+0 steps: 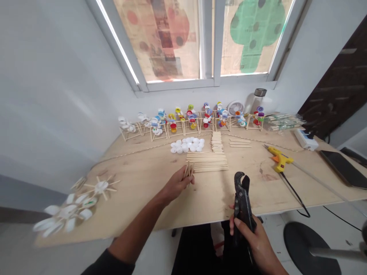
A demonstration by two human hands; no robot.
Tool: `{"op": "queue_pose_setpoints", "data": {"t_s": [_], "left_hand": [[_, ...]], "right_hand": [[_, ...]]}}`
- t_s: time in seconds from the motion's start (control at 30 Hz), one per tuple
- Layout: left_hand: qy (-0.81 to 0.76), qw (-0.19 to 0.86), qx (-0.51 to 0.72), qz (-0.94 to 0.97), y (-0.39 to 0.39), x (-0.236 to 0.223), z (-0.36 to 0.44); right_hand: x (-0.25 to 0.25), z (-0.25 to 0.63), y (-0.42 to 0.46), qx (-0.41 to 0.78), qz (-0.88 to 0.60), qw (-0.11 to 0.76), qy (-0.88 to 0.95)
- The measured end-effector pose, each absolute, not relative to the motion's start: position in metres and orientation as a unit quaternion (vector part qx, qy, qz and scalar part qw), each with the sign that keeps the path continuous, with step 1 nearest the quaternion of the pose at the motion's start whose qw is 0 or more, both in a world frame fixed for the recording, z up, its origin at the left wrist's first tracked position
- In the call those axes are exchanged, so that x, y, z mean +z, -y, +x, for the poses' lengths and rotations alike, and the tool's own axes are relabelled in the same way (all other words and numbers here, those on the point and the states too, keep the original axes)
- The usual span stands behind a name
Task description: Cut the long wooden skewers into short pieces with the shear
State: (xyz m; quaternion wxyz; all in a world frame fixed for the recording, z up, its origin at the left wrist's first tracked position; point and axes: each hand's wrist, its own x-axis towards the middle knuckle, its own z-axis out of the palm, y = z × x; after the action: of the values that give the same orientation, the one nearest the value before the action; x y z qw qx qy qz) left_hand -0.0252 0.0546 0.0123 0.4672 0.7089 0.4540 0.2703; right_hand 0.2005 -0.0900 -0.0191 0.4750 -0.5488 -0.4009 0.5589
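Observation:
My left hand (177,185) is closed around a small bunch of short wooden sticks (188,170), their ends pointing up between the fingers. It is at the lower left corner of a row of long wooden sticks (210,162) lying on the table. A black PVC pipe cutter (243,198) stands upright in my right hand (252,233) over the table's front edge. The cutter's hooked jaw and blade are a little apart, with nothing visible between them. Behind the long sticks lie a stack of short sticks (217,141) and white plastic caps (187,145).
Cap-and-stick wheels on stands (190,118) line the back of the wooden table (137,179). At right are a yellow glue gun (280,158), a power strip (306,139) and a phone (344,168). White-cap wheels (67,212) are at the left edge. A cord (137,152) crosses the table.

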Motion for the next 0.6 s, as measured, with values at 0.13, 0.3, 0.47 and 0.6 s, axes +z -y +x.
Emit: {"op": "queue_pose_setpoints", "data": {"t_s": [0.13,0.3,0.47,0.6], "left_hand": [[-0.467,0.511,0.346,0.633,-0.042,-0.002,-0.017],[-0.497,0.408,0.343,0.685,-0.031,-0.014,-0.008],[-0.500,0.371,0.309,0.719,-0.023,-0.016,-0.007],[-0.508,0.352,0.326,0.715,-0.018,-0.016,-0.006]], "right_hand": [[-0.018,0.199,0.089,0.556,-0.546,0.478,0.406],[-0.015,0.197,0.091,0.563,-0.545,0.473,0.402],[-0.015,0.197,0.092,0.570,-0.549,0.474,0.386],[-0.018,0.196,0.093,0.577,-0.544,0.479,0.377]]}}
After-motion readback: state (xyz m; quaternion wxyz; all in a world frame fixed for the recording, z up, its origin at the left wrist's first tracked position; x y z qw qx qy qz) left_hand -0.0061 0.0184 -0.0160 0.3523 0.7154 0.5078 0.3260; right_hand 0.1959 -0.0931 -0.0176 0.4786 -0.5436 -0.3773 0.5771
